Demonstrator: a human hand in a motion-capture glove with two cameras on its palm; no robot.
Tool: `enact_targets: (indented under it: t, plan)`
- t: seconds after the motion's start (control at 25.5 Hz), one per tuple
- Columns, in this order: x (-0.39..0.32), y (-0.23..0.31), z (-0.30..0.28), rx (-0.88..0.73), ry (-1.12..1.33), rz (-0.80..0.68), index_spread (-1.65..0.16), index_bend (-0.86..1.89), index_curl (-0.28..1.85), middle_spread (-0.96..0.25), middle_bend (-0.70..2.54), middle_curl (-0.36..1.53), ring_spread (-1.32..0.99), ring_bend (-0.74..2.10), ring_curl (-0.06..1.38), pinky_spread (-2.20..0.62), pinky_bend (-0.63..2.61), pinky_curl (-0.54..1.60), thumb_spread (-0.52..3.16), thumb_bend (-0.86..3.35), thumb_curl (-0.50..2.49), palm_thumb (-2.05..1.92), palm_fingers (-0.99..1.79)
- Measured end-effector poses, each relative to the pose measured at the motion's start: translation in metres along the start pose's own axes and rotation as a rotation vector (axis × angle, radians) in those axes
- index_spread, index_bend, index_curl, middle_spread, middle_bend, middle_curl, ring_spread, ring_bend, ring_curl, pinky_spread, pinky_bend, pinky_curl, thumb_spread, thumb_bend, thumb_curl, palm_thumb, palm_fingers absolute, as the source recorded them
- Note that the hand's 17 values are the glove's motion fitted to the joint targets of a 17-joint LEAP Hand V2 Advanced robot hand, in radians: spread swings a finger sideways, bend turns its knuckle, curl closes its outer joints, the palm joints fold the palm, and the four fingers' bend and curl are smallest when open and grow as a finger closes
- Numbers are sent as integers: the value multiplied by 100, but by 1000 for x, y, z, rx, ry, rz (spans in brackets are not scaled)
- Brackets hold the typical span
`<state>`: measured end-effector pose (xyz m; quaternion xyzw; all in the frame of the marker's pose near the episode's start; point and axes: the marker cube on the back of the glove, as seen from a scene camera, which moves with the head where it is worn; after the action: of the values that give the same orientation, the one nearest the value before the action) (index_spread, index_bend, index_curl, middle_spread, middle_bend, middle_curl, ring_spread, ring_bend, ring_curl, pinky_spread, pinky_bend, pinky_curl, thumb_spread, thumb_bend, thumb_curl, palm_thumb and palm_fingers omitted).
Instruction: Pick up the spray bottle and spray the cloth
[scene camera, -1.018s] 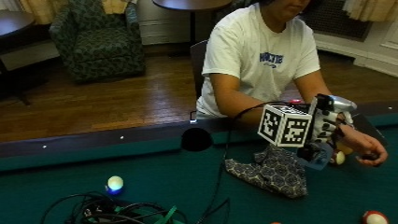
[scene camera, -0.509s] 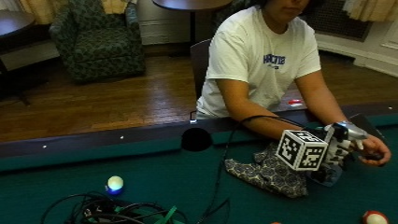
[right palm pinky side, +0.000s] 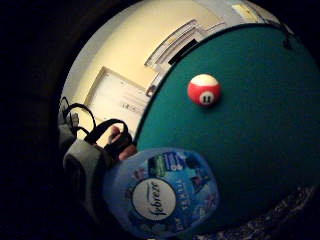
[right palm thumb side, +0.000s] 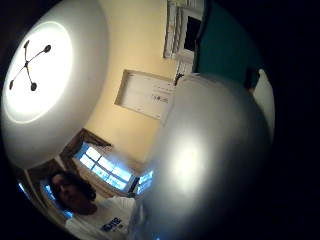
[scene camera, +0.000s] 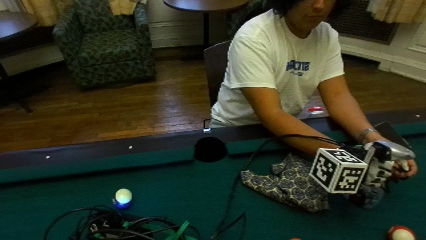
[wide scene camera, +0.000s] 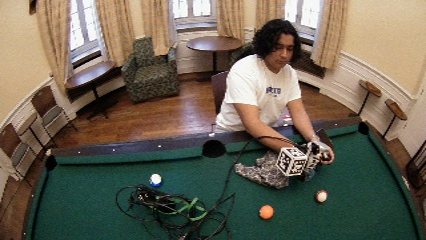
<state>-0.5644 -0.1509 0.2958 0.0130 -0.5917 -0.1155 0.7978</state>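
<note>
A person in a white T-shirt sits at the green desk (scene camera: 153, 200). The gloved right hand (scene camera: 379, 167) has its grip clenched around the spray bottle (scene camera: 389, 160), holding it just beside the patterned cloth (scene camera: 286, 182), which lies crumpled on the felt. The bare left hand (scene camera: 405, 170) touches the bottle from the far side. The bottle's blue label (right palm pinky side: 162, 192) sits close to the palm. A red striped ball (right palm pinky side: 204, 90) rests nearby on the felt.

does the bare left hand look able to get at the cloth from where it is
Probably yes: the bare left hand sits by the spray bottle, the cloth lies just past the gloved right hand, which partly blocks it.
</note>
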Motion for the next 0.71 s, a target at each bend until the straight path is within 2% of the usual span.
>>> enact_targets:
  t: [0.31,0.71]
  plan:
    - [5,-20,16,18,-1,4,-28,43,62,-21,68,57,-23,79,50,-32,48,44,14,-3,82,91,139]
    - [12,-16,17,-45,-39,37,-29,42,62,-21,69,57,-23,79,50,-32,48,44,15,-3,82,90,139]
